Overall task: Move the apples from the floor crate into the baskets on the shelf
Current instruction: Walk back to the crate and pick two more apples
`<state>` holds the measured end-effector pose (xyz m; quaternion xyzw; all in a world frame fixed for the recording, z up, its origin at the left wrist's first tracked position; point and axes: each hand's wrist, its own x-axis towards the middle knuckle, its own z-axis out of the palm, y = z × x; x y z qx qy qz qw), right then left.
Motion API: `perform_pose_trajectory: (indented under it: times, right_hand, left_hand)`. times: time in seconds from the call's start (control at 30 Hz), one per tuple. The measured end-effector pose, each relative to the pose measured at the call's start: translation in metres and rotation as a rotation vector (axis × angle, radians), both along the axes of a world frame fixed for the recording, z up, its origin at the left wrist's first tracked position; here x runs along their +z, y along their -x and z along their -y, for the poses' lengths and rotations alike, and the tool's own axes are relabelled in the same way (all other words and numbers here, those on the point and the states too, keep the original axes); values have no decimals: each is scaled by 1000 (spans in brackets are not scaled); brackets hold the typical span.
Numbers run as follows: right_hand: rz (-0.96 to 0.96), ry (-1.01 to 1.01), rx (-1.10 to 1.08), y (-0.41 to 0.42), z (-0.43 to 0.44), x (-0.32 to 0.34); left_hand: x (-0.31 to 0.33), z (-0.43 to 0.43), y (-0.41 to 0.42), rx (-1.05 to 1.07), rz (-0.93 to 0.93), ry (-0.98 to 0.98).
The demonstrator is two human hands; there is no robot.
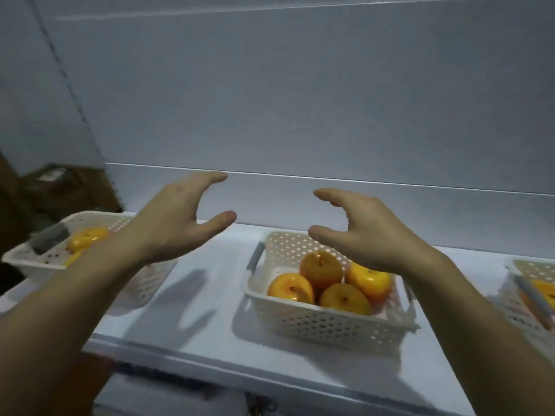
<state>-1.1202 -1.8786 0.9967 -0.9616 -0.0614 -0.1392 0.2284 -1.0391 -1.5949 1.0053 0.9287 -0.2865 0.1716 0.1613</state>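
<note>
A white perforated basket [315, 322] stands mid-shelf with several orange-yellow apples [321, 268] inside. My right hand [369, 232] hovers open just above its back rim, fingers spread, holding nothing. My left hand [177, 217] is raised to the left of that basket, also open and empty, above bare shelf. A second white basket [27, 259] at the left holds an apple [87, 238] and is partly covered by my left forearm. A third basket [531, 310] shows at the right edge with an apple [545, 291] in it. The floor crate is out of view.
The white shelf [207, 334] runs left to right, with a white back wall behind and a front edge near the bottom. A dark brown box [60, 187] sits behind the left basket. Each basket has grey handles.
</note>
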Motion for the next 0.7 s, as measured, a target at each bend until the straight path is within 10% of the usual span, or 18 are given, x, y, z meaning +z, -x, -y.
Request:
perform_pose_trajectory:
  times: [0.7]
  right_hand:
    - [-84, -13, 596, -173, -616, -43]
  left_hand:
    - [-64, -595, -20, 599, -103, 159]
